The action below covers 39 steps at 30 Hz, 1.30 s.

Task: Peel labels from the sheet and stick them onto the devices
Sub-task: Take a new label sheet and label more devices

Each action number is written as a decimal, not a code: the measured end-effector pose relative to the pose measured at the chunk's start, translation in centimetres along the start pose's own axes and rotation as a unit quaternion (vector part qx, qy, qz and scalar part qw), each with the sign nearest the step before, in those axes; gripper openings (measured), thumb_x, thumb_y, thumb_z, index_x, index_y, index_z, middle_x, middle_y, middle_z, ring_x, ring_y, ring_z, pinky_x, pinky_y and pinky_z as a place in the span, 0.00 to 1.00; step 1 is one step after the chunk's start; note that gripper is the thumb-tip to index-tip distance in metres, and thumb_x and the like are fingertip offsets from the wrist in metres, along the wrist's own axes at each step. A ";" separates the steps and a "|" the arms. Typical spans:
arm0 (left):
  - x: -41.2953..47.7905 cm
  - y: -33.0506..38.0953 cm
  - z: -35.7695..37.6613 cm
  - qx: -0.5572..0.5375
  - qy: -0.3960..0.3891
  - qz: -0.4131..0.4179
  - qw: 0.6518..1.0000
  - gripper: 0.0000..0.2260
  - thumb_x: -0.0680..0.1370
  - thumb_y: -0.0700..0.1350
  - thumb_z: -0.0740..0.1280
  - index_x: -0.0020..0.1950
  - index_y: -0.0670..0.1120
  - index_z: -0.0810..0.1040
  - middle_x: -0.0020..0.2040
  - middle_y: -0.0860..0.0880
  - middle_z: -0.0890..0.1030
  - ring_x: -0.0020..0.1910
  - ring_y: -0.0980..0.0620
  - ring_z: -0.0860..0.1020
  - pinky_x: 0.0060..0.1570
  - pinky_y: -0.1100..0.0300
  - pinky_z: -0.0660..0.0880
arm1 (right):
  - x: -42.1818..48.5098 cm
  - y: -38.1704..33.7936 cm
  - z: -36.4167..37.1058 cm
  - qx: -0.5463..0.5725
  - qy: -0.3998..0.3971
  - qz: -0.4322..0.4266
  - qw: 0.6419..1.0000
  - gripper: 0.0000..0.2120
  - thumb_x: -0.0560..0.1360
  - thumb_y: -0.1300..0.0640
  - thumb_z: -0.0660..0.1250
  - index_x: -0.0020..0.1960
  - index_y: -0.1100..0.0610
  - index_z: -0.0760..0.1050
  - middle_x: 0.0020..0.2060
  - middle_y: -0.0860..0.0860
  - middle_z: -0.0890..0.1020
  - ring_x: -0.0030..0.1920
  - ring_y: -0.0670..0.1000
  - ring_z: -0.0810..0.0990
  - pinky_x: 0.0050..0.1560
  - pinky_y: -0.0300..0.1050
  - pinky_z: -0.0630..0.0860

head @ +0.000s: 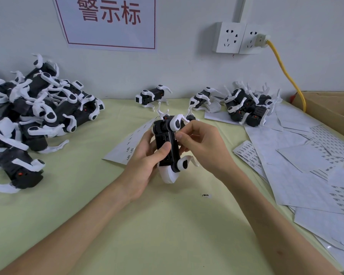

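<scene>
Pale-green desk [167, 225]; left hand [145, 165] grips the seemingly light, stiff robot-dog device [162, 136] by its body, right hand [199, 143] pinches a label [176, 135] against it; thin legs look fragile.

Black-and-white toy robot dog [167, 147] with a red dot, pale yellow-green tabletop [157, 225], white label sheets [298, 175] in rows of small black print, yellow cable [284, 72], white wall sockets [229, 37], red-lettered, red-bordered white sign [107, 20], brown cardboard box [330, 106]
</scene>
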State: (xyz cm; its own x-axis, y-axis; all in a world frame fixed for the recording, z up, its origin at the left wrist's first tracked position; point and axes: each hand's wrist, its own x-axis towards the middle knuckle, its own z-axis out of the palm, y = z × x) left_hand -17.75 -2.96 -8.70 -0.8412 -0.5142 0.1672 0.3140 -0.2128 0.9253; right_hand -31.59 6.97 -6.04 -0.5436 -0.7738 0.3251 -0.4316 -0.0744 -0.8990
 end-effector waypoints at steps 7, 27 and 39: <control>0.2 0.2 -0.5 0.013 -0.007 -0.018 1.000 0.20 0.78 0.47 0.68 0.71 0.52 0.74 0.60 0.47 0.84 0.60 0.44 0.82 0.55 0.57 0.80 | 0.0 0.0 0.0 -0.001 0.016 0.012 1.000 0.08 0.77 0.60 0.74 0.39 0.56 0.80 0.30 0.44 0.82 0.32 0.45 0.82 0.37 0.37 0.78; 0.4 0.6 -1.0 -0.133 0.010 -0.138 0.981 0.15 0.74 0.49 0.64 0.48 0.46 0.89 0.48 0.45 0.84 0.44 0.48 0.83 0.51 0.51 0.78 | -0.1 0.1 0.2 0.115 -0.105 0.073 0.985 0.08 0.82 0.61 0.65 0.44 0.59 0.76 0.38 0.52 0.80 0.37 0.51 0.77 0.44 0.43 0.76; -0.1 0.5 -0.3 -0.023 -0.077 -0.088 0.993 0.20 0.80 0.59 0.63 0.62 0.47 0.80 0.49 0.43 0.81 0.47 0.50 0.81 0.41 0.56 0.79 | -0.4 0.1 0.8 0.134 -0.137 0.023 0.981 0.17 0.78 0.57 0.69 0.34 0.59 0.67 0.29 0.53 0.69 0.28 0.47 0.71 0.31 0.40 0.66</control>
State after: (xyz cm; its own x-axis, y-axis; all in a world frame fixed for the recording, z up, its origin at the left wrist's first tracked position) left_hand -17.38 -3.21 -8.38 -0.9408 -0.3340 0.0569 0.1724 -0.3273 0.9291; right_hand -30.84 6.76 -6.47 -0.3288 -0.9173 0.2244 -0.1857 -0.1702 -0.9678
